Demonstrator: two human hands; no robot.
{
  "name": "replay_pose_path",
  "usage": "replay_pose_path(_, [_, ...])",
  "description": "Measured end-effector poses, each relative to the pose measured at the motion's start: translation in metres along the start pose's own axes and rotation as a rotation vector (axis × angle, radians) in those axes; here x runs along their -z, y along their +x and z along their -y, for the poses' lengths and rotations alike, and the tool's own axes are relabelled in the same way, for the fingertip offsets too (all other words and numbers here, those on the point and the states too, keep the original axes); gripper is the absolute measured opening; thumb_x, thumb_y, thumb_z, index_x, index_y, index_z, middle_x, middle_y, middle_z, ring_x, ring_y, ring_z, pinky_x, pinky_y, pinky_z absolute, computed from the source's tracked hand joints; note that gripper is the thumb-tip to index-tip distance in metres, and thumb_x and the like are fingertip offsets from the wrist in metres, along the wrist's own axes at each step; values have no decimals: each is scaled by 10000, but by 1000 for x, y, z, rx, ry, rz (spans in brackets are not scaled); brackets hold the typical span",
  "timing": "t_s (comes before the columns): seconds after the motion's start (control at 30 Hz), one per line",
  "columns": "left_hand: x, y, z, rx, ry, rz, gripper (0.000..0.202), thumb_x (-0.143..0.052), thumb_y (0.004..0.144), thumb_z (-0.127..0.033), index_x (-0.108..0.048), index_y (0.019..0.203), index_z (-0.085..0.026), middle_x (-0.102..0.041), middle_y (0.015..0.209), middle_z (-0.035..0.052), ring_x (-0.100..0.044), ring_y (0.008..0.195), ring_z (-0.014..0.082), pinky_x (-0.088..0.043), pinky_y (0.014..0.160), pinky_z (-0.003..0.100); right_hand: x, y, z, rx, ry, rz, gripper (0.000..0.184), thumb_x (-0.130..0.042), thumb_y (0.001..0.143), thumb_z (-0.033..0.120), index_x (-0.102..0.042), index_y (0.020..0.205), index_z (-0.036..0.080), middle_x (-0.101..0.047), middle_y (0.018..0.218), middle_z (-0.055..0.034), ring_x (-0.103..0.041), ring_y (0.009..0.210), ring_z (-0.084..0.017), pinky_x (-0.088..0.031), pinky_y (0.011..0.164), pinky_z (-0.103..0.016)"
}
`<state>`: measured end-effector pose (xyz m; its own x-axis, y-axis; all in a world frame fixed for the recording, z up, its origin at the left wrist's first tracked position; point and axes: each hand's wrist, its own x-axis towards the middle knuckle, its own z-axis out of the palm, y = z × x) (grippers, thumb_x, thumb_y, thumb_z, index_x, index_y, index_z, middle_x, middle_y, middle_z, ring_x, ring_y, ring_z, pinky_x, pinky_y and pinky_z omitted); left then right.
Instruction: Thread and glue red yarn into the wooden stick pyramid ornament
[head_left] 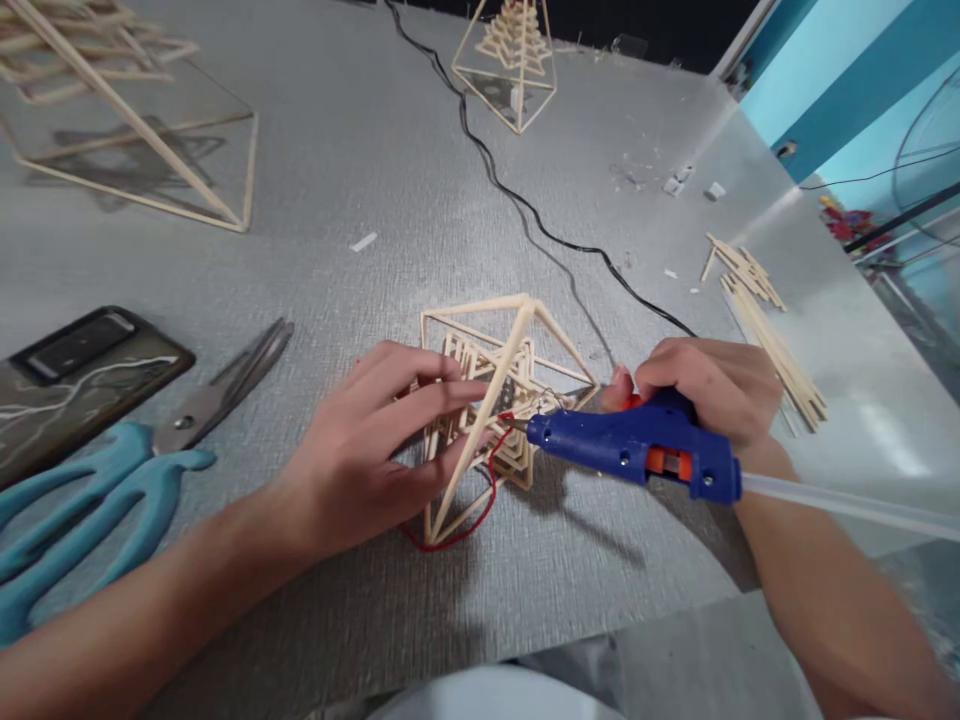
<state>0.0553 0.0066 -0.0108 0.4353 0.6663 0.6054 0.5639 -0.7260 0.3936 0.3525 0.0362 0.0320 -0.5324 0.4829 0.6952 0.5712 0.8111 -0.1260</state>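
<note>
A wooden stick frame with stacked smaller stick shapes inside lies on its side on the grey table. My left hand reaches into it, fingers closed around its inner sticks. A red string loops from the inner part down past the frame's lower corner. My right hand grips a blue hot glue gun, with a finger by its orange trigger. The gun's metal tip is at the frame, close to the red string and my left fingertips. A clear glue stick juts from its back end.
Blue-handled scissors and a dark phone lie at the left. Similar stick frames stand at the upper left and far back. Loose wooden sticks lie at the right. A black cable crosses the table.
</note>
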Motion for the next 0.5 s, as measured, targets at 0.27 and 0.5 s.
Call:
replay_pose_path(0.27, [0, -1, 1, -7, -17, -6, 294, -795, 956, -176, -713, 1235, -220, -724, 1112, 78, -714, 986, 229, -594, 876, 376, -1, -4, -8, 12, -1, -31, 253, -765, 900, 136, -552, 813, 242, -606, 628, 71, -530, 508, -93, -407, 513, -260])
replay_pose_path(0.5, [-1, 0, 1, 2, -14, -3, 308, -782, 963, -190, -704, 1255, -250, -721, 1111, 67, -713, 997, 236, -590, 877, 387, 1, -2, -11, 37, 88, 8, 215, -798, 906, 185, -601, 838, 238, -633, 639, 63, -548, 490, -107, -382, 492, -274])
